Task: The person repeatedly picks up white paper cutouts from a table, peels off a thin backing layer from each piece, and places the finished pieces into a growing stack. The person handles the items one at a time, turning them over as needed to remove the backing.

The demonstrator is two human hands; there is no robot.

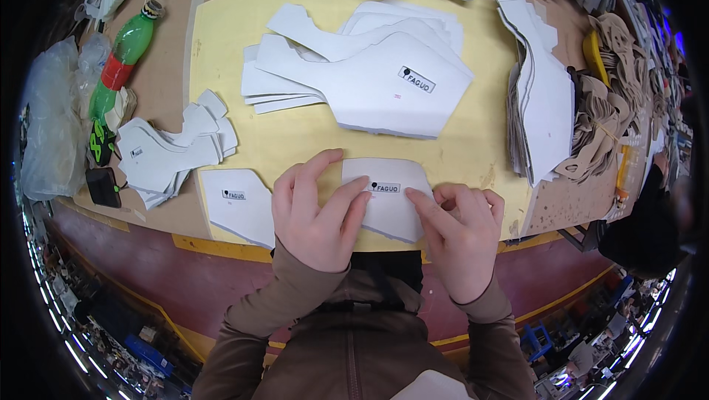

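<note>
A small rectangular label (385, 188) with dark print lies on a white cut piece (384, 217) near the table's front edge. My left hand (315, 212) comes from the left, thumb and index fingertip close together at the label's left end, its other fingers raised. At the label's right end is the index fingertip of my right hand (461, 230). That hand's other fingers are curled, and its thumb is partly hidden. Left of my hands lies another white piece (240, 212) bearing a similar label. Behind them, a large stack of white pieces (391, 93) has a labelled piece on top.
Yellow sheeting (214, 38) covers the table's middle. Smaller white pieces (181, 145), a green bottle (127, 49) and a clear plastic bag (55, 119) lie left. On the right are a tall white stack (543, 97) and bundled beige pieces (602, 112).
</note>
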